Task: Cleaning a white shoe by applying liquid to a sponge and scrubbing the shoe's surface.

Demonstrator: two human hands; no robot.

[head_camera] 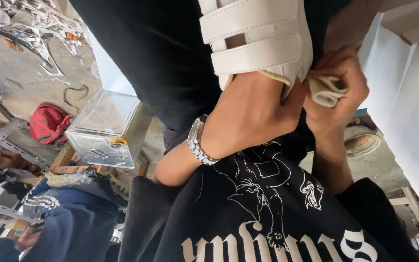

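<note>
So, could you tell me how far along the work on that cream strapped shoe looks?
Done: the cream shoe shows two straps lying flat across its upper. In hand: the left hand grips the shoe's lower edge, while the right hand pinches a folded cream piece beside it. Left: that piece is apart from the shoe; how it belongs cannot be told.

A grey concrete floor point(23, 73) strewn with pale scraps point(30, 19) spreads at left. On it stand a clear plastic box point(105, 128) and a red fabric bag point(48, 122). White sheets point(408, 111) hang at right.
</note>
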